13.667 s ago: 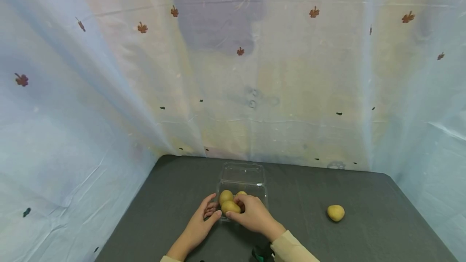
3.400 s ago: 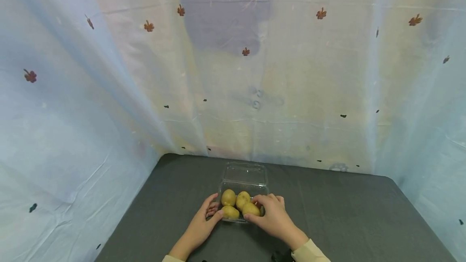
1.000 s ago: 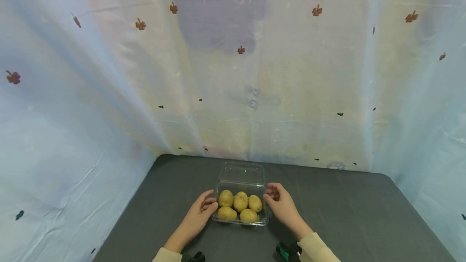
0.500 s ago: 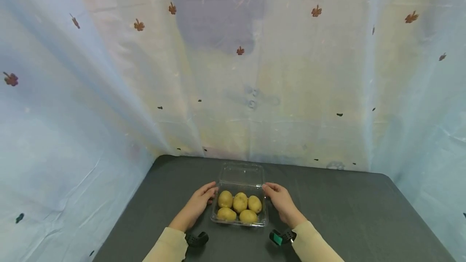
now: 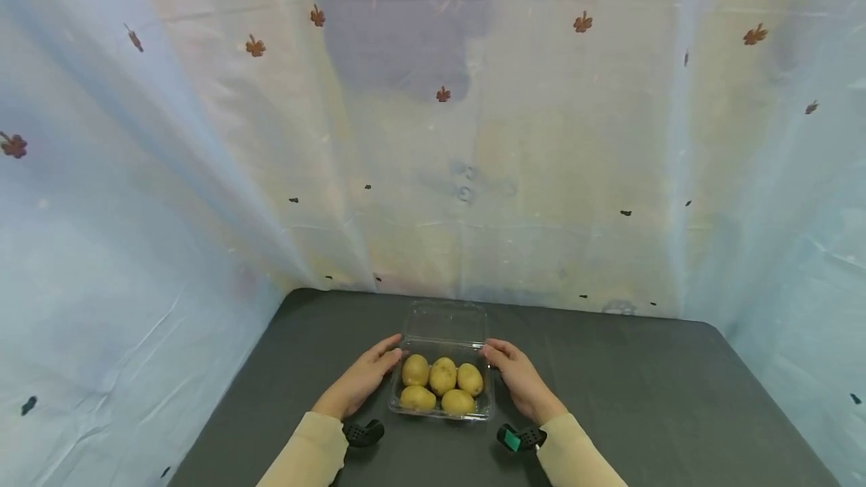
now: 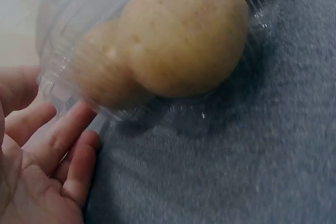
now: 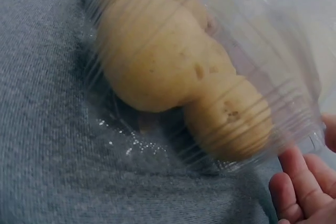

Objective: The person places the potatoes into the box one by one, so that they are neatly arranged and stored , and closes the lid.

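A clear plastic clamshell box point(image 5: 440, 413) sits on the table with its lid point(image 5: 446, 322) tipped back. Several yellow potatoes point(image 5: 443, 377) lie inside in two rows. At the box's rear left corner, my left hand point(image 5: 361, 376) touches the rim, thumb on the near side. The left wrist view shows its fingers point(image 6: 58, 135) loosely extended against the corner, with potatoes behind the ribbed wall. My right hand point(image 5: 519, 378) mirrors this at the rear right corner. In the right wrist view, its fingertips point(image 7: 294, 163) meet the lower wall, and another digit lies near the rim.
A dark grey cloth covers the table point(image 5: 609, 397). Pale curtains point(image 5: 575, 134) with leaf prints hang behind it and at both sides. Black wrist straps point(image 5: 363, 434) show below both hands.
Earlier, the right hand put potatoes into the box, and the lone one on the right is gone from there. Over the last second, both hands have slid along the box's sides to its rear corners.
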Action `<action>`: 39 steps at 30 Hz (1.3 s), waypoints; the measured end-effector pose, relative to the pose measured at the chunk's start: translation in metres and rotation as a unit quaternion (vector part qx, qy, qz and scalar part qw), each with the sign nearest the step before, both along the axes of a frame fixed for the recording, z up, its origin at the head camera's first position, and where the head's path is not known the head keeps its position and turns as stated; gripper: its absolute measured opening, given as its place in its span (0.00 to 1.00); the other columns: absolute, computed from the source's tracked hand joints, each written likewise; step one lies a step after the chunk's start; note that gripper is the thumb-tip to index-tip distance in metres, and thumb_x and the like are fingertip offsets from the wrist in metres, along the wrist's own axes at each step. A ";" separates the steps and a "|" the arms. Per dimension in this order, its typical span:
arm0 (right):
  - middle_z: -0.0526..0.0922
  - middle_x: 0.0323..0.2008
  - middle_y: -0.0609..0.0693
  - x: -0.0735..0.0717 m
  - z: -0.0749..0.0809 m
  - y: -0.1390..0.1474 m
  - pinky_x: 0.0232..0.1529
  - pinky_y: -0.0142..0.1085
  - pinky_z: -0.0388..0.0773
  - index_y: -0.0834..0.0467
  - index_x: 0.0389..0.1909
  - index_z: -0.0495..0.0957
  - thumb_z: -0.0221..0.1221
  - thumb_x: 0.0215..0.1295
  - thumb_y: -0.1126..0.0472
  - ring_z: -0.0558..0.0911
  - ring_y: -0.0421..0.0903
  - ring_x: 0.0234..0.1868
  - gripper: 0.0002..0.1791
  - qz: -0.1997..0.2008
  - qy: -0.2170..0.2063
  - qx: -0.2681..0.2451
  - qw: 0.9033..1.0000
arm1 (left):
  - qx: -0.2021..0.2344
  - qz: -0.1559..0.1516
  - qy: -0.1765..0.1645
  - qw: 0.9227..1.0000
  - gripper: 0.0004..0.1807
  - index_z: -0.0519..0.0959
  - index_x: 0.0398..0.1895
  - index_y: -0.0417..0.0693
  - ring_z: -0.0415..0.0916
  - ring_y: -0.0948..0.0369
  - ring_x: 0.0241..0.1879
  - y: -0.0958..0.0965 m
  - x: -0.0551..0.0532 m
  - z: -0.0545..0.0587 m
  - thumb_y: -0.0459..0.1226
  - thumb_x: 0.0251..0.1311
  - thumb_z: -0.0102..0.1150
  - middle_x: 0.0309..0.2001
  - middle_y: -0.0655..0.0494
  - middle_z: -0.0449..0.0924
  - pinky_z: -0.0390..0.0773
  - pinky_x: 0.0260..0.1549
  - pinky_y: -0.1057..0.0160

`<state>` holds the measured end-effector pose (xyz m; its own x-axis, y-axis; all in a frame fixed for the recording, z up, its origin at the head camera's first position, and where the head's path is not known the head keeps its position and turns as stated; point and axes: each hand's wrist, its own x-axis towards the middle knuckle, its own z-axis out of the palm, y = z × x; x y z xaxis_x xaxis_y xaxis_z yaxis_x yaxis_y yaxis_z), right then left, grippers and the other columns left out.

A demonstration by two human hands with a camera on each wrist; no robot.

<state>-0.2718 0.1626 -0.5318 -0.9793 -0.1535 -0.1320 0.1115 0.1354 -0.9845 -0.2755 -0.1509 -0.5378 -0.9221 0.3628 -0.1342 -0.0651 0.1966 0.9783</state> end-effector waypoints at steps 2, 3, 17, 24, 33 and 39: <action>0.74 0.60 0.55 0.001 -0.001 0.001 0.66 0.60 0.54 0.60 0.71 0.59 0.53 0.70 0.42 0.65 0.58 0.66 0.37 0.007 -0.002 -0.005 1.000 | 0.009 -0.005 -0.007 1.000 0.32 0.50 0.77 0.60 0.50 0.44 0.71 0.001 0.000 0.000 0.53 0.74 0.40 0.68 0.51 0.65 0.49 0.65 0.37; 0.74 0.61 0.56 0.001 -0.002 0.001 0.66 0.60 0.54 0.60 0.72 0.58 0.53 0.70 0.42 0.64 0.59 0.66 0.37 0.013 -0.001 -0.006 1.000 | 0.014 -0.007 -0.011 1.000 0.31 0.49 0.77 0.61 0.49 0.44 0.71 0.001 -0.001 0.000 0.53 0.75 0.39 0.69 0.51 0.64 0.48 0.66 0.37; 0.76 0.59 0.55 0.004 0.001 0.001 0.67 0.59 0.52 0.55 0.73 0.58 0.54 0.71 0.45 0.65 0.57 0.66 0.35 0.007 0.027 -0.022 0.999 | 0.049 -0.013 -0.006 0.999 0.30 0.46 0.77 0.63 0.44 0.46 0.73 0.005 -0.001 0.002 0.49 0.76 0.39 0.71 0.51 0.60 0.43 0.66 0.37; 0.77 0.58 0.55 0.003 -0.004 0.002 0.67 0.60 0.53 0.53 0.72 0.60 0.54 0.71 0.46 0.67 0.57 0.65 0.33 -0.001 0.031 -0.040 0.999 | 0.056 -0.005 -0.012 0.998 0.30 0.47 0.77 0.62 0.45 0.45 0.73 0.007 -0.002 0.003 0.47 0.77 0.39 0.70 0.49 0.61 0.45 0.67 0.38; 0.76 0.59 0.55 0.005 -0.007 0.003 0.67 0.61 0.50 0.52 0.72 0.60 0.54 0.71 0.45 0.65 0.57 0.66 0.33 0.003 0.035 -0.040 0.999 | 0.036 0.008 0.013 0.999 0.30 0.52 0.76 0.58 0.57 0.46 0.68 0.007 -0.001 0.006 0.37 0.74 0.44 0.67 0.47 0.66 0.56 0.64 0.39; 0.76 0.59 0.54 0.007 -0.006 0.003 0.67 0.60 0.51 0.51 0.71 0.63 0.54 0.71 0.45 0.65 0.56 0.66 0.31 -0.005 0.028 -0.039 0.999 | 0.031 0.024 0.017 0.999 0.29 0.55 0.74 0.58 0.62 0.46 0.65 0.008 -0.003 0.007 0.35 0.73 0.46 0.65 0.48 0.68 0.60 0.62 0.41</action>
<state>-0.2652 0.1651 -0.5381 -0.9864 -0.1507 -0.0651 0.0571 0.0569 -0.9967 -0.2780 -0.1426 -0.5310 -0.9425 0.3243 -0.0806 -0.0390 0.1327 0.9904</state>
